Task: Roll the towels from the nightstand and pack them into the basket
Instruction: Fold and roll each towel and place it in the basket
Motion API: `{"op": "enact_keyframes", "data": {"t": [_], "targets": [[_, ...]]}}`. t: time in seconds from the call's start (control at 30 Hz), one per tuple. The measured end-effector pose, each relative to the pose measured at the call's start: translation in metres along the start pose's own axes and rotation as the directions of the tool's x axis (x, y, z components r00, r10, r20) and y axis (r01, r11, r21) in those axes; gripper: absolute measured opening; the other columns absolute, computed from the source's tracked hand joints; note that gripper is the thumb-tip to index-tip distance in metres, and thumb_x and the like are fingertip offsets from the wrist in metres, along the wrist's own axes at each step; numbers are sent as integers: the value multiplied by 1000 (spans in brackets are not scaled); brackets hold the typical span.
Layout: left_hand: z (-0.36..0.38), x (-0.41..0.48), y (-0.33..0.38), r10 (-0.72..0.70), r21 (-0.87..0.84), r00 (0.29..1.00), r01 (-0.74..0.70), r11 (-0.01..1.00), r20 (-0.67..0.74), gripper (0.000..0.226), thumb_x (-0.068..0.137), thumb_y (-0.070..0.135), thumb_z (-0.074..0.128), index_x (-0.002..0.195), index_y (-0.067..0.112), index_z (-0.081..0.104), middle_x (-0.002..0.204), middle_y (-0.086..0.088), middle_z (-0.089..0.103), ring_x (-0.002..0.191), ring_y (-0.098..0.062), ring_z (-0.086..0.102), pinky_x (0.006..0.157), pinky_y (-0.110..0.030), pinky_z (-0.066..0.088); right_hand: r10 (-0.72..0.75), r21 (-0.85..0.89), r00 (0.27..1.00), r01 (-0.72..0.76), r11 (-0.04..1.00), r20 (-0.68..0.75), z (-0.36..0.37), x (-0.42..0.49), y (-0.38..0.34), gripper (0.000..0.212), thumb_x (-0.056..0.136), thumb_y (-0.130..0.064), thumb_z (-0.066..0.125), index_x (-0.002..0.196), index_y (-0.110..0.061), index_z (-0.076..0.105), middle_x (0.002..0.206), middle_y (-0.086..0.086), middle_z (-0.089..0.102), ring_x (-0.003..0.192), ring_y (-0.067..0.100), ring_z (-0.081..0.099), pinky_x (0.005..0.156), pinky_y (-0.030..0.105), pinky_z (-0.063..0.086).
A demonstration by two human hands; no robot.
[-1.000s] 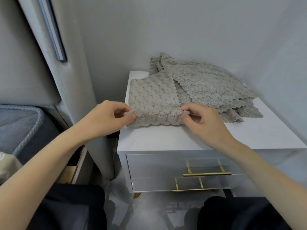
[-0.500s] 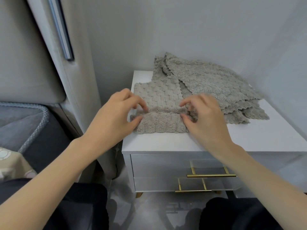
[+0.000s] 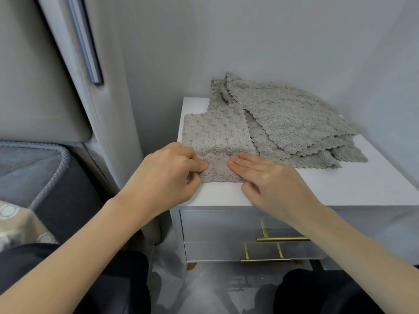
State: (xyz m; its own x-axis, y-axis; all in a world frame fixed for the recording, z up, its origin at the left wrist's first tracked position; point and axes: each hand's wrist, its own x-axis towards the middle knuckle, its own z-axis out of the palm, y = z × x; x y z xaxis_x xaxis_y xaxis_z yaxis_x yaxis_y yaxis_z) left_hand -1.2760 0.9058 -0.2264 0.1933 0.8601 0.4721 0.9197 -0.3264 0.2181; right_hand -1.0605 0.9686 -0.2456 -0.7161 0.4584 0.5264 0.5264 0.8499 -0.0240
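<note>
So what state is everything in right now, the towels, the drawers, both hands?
front towel: flat, near edge folded over
towel pile: loose, unrolled, on nightstand
drawers: both shut
left hand: pinches front towel's folded edge
right hand: straight fingers press the fold

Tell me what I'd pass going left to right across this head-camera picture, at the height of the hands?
Grey bed edge with rope piping → left hand, pinching the towel → towel → right hand, fingers flat on it → bare nightstand top. The towel pile sits farther back, overlapping, so I left it out.
</note>
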Motion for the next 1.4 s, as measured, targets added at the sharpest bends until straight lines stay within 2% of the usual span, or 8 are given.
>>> {"op": "enact_keyframes", "data": {"t": [0.17, 0.3, 0.47, 0.73, 0.93, 1.1, 1.23, 1.4], "targets": [[-10, -3, -9, -75, 2, 994, 75, 997, 84, 33, 78, 43, 67, 107, 29, 73, 94, 13, 67, 92, -16, 58, 74, -38, 52, 65, 27, 994, -68, 997, 84, -13, -8, 10, 39, 84, -21, 72, 122, -13, 66, 124, -1, 63, 119, 11, 57, 95, 34, 53], [-12, -2, -11, -71, -13, 992, 72, 997, 102, 32, 77, 24, 71, 108, 22, 73, 93, 8, 68, 90, -15, 61, 79, -31, 51, 111, 60, 986, -119, 991, 128, -13, -7, 13, 38, 88, -19, 68, 125, -14, 64, 123, -2, 66, 122, 14, 57, 92, 37, 54], [-14, 2, -12, -225, -204, 970, 239, 949, 90, 23, 76, 14, 69, 98, 18, 75, 82, 11, 68, 74, -11, 64, 76, -26, 53, 224, 180, 969, -239, 954, 103, -12, 2, 15, 31, 89, -10, 61, 118, -16, 67, 99, -1, 66, 97, 7, 56, 82, 26, 48], [-16, 8, -19, -452, -411, 810, 581, 703, 373, 16, 84, 39, 59, 84, 25, 68, 79, 1, 72, 80, -19, 66, 86, -40, 52, 475, 551, 845, -526, 648, 247, -19, 11, 19, 5, 92, -29, 60, 87, -27, 61, 52, -4, 51, 50, 7, 40, 51, 18, 28], [-8, 6, -16, -531, -183, 819, 568, 802, 216, 14, 79, 42, 62, 79, 29, 59, 66, 9, 61, 64, -5, 55, 59, -24, 41, 614, 523, 776, -588, 617, 148, -9, 13, 18, 11, 82, -29, 73, 86, -26, 63, 64, -3, 65, 61, 8, 56, 62, 21, 41], [-6, 3, -1, -281, -90, 956, 273, 958, -87, 17, 79, 21, 65, 93, 31, 64, 88, 15, 51, 82, -9, 49, 63, -27, 43, 247, 198, 951, -210, 957, -187, -2, 18, 4, 28, 81, 2, 66, 100, -19, 69, 97, -3, 62, 96, 17, 54, 83, 24, 41], [-2, 1, 10, -146, -12, 977, 146, 989, -154, 29, 76, 1, 67, 92, 24, 74, 89, 10, 65, 82, -19, 57, 61, -34, 51, -98, 32, 983, 105, 994, -157, 9, 19, -4, 26, 85, 5, 66, 108, -8, 72, 106, 2, 70, 95, 23, 64, 83, 33, 52], [5, 0, 8, -16, 120, 989, 33, 992, -144, 21, 69, -1, 78, 82, 16, 77, 71, 2, 66, 67, -26, 60, 50, -25, 44, -159, -100, 983, 150, 984, -95, 10, 15, -6, 30, 77, 1, 77, 106, -6, 74, 109, 2, 72, 97, 21, 68, 86, 30, 55]]}}
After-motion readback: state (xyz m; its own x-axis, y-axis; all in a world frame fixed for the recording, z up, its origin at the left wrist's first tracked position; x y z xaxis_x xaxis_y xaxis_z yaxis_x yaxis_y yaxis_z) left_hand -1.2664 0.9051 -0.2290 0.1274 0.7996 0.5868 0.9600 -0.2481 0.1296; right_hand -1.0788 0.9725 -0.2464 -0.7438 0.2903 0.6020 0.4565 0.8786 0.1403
